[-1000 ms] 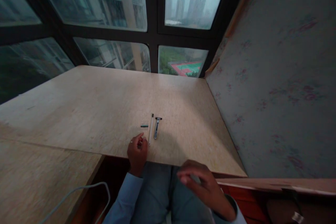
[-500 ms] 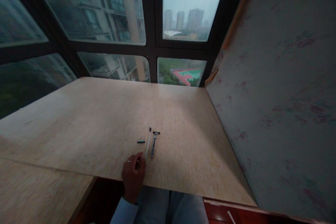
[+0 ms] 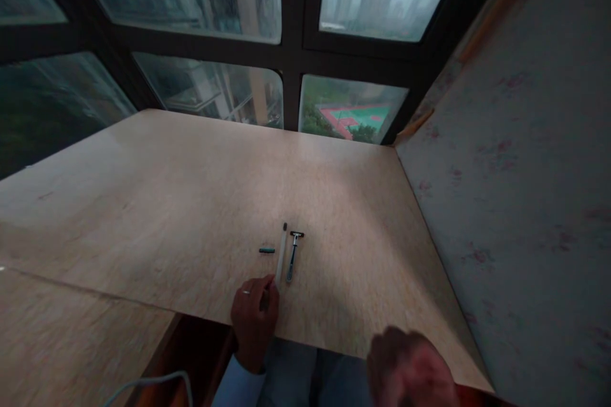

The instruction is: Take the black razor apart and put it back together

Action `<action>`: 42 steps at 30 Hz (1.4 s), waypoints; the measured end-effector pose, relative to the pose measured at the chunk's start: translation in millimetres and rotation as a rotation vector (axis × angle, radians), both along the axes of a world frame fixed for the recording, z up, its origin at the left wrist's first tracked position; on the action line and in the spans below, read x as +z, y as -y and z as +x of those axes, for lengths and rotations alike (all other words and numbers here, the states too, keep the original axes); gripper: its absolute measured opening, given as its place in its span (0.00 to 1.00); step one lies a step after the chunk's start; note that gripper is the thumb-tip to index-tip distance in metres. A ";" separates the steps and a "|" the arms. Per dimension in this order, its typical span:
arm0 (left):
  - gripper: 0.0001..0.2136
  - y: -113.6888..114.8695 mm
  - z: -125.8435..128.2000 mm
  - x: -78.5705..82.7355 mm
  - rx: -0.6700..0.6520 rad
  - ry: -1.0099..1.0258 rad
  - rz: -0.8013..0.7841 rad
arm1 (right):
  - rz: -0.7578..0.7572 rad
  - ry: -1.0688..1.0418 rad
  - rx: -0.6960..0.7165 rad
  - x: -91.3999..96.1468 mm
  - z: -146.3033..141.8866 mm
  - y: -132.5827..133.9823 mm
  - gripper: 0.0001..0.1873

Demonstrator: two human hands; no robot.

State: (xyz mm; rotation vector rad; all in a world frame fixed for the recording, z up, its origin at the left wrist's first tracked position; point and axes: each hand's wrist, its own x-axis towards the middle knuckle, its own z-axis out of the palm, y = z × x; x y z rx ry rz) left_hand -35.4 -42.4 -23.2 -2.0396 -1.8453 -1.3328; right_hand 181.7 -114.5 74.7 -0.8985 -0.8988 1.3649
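Observation:
My left hand (image 3: 254,319) rests at the near edge of the wooden table (image 3: 191,203), fingers curled together, with a ring on one finger. Its fingertips touch the near end of a pale slim stick (image 3: 281,253) that lies pointing away from me. Just right of the stick lies a razor (image 3: 293,254) with a dark head. A small dark cap-like piece (image 3: 266,250) lies to the left of the stick. My right hand (image 3: 410,369) is low at the front, blurred by motion, over the table's edge; its fingers cannot be made out.
A large window (image 3: 229,19) with dark frames runs along the table's far side. A floral-papered wall (image 3: 525,191) closes the right side. A white cable (image 3: 143,383) loops at the lower left. My lap shows under the table edge.
My right hand, out of sight half a second ago, has come back into view at the lower right. My left hand stays at the stick's near end; the view has shifted slightly.

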 end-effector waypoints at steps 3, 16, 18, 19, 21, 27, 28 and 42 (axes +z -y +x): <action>0.04 0.2 -0.1 1.1 -0.028 0.021 0.004 | -0.173 -0.084 -0.138 -10.3 -9.8 -53.3 0.10; 0.04 0.6 2.7 5.0 -0.043 0.107 -0.080 | -0.276 -0.098 -0.182 -74.0 -13.9 -103.0 0.20; 0.04 -0.1 2.6 5.1 -0.053 0.098 -0.081 | -0.245 -0.099 -0.220 -75.0 -15.6 -101.4 0.19; 0.04 -0.4 2.4 4.9 -0.058 0.089 -0.080 | -0.235 -0.109 -0.233 -75.4 -15.8 -101.2 0.19; 0.04 -0.9 1.7 4.4 -0.061 0.070 -0.080 | -0.229 -0.141 -0.245 -75.8 -15.3 -101.6 0.19; 0.04 -1.3 0.2 3.5 -0.070 0.025 -0.072 | -0.230 -0.176 -0.226 -75.3 -14.0 -103.7 0.17; 0.05 -1.5 0.3 3.3 -0.067 0.021 -0.076 | -0.228 -0.175 -0.225 -75.7 -14.2 -103.8 0.17; 0.06 -4.0 1.8 -1.4 0.002 0.000 -0.077 | -0.257 -0.092 -0.121 -73.1 -11.9 -94.6 0.23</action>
